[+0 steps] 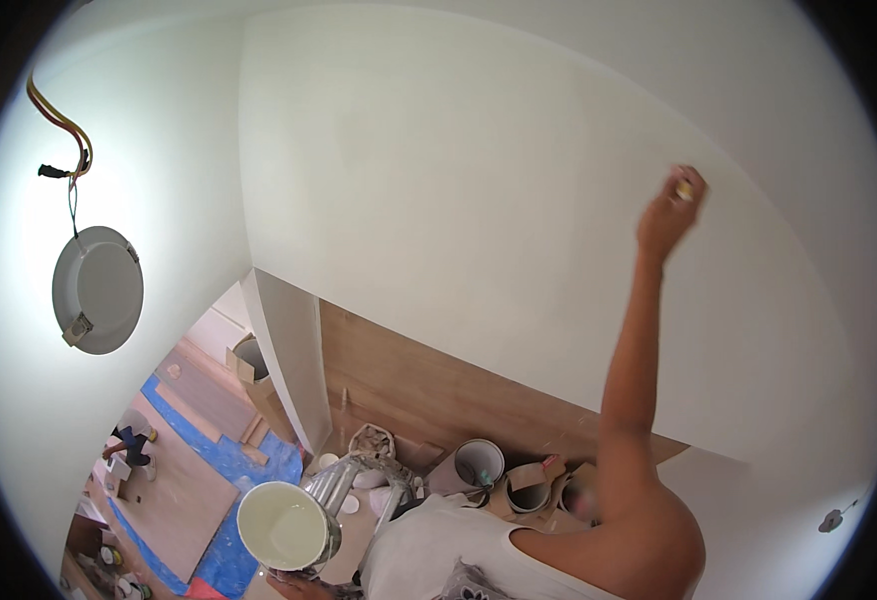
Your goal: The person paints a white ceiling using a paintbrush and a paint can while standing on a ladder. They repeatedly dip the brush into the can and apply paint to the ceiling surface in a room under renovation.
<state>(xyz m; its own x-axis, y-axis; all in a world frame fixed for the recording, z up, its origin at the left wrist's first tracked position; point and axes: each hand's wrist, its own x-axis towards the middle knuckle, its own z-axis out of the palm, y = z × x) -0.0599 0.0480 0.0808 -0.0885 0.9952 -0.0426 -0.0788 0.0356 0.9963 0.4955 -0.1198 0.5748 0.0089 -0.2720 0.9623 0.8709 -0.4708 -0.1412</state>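
My right arm is stretched up toward the pale wall (439,170), near the curved line along its upper right. My right hand (671,215) is closed round a small tool whose yellowish handle end (685,189) shows; the rest of it is hidden by my fingers. Low in the view, my left hand (299,588) supports a round pail (331,545) from below, its fingers partly hidden. Pale, whitish paint (287,527) fills part of the pail, which is tilted so its mouth faces me.
A round downlight (99,290) hangs from wires (64,120) at the left. Below are a ladder (335,484), cardboard boxes, rolled material (479,463), blue sheeting (221,555) and a wooden board (174,505). Another person (134,445) crouches at the far left.
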